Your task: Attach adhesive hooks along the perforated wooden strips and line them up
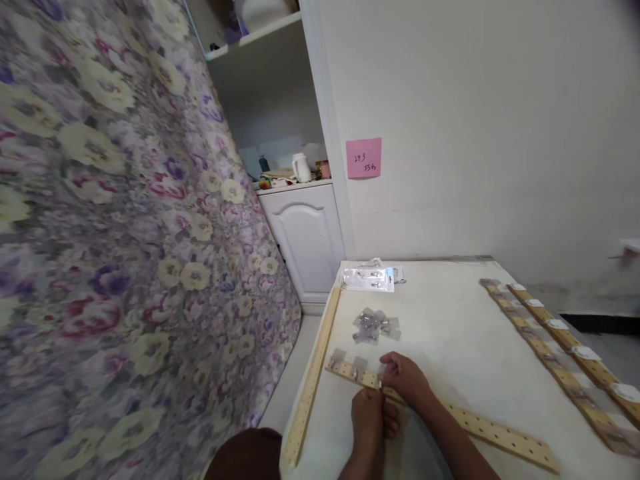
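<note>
A light wooden strip [500, 435] with rows of holes lies slantwise across the near part of the table. My right hand [404, 379] reaches over it, fingers pinched at a small clear-backed metal hook [380, 385] on the strip. Just below, my left hand [369, 412] is closed with curled fingers against the strip's near edge; whatever its fingertips grip is hidden. Left of my hands, two similar hooks, one a clear-backed hook [355, 372], sit on the strip. Beyond lies a loose pile of clear-backed hooks [373, 325].
A second holed strip [313, 383] runs along the table's left edge. Clear packaging [367, 279] lies at the back. On the right are a strip with clear pieces [540, 347] and a strip with white discs [565, 340]. A floral curtain [125, 233] hangs at left.
</note>
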